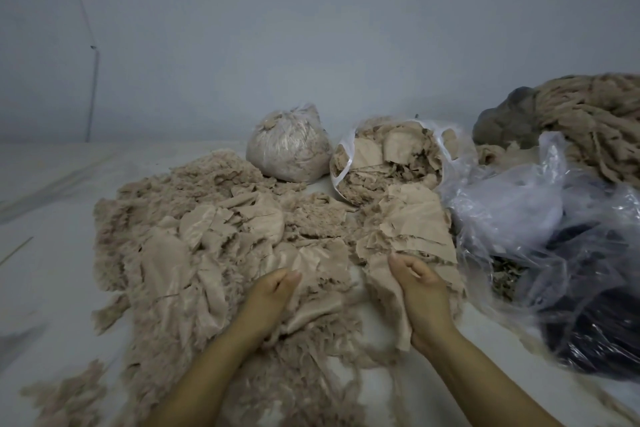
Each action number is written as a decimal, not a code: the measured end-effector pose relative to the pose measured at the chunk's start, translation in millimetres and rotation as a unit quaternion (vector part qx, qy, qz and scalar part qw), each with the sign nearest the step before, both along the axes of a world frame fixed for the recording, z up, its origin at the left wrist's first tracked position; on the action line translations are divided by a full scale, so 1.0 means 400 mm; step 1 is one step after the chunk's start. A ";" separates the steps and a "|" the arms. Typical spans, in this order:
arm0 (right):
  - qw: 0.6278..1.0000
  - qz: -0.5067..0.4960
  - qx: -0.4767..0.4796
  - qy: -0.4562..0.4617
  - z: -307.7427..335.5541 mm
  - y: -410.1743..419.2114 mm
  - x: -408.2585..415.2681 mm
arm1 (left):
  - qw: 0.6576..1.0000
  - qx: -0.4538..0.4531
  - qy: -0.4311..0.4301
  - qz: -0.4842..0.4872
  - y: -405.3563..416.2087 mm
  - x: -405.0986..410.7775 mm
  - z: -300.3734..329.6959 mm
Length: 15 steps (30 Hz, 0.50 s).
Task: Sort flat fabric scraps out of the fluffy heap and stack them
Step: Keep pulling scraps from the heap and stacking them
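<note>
Two bare forearms enter from the bottom edge. Left hand (272, 291) fingers curled, gripping a flat beige scrap (311, 305) at the near side of the fluffy heap (166, 218). Right hand (420, 291) fingers curled round the edge of a second flat scrap (384, 291), which hangs down past the wrist. Just beyond the right hand: one stack of flat scraps (412, 222), lying beside the heap on the white sheet (45, 204). Further back: two plastic bags of beige material, one tied (289, 146), one open (391, 156). Right side: crumpled clear plastic (540, 218) over dark cloth; behind it one pile of beige fabric strips (595, 118) against the grey wall (277, 28)
</note>
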State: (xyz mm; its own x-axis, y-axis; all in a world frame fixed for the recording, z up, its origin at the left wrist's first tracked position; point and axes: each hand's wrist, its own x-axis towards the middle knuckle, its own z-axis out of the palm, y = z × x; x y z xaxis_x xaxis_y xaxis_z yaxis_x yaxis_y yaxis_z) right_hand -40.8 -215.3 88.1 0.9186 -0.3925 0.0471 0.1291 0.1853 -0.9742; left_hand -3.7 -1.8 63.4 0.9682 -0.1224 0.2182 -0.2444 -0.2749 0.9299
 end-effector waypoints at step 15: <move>0.917 0.001 -0.398 0.038 0.059 -0.064 0.085 | 0.988 -0.042 0.085 -0.124 -0.022 -0.044 0.032</move>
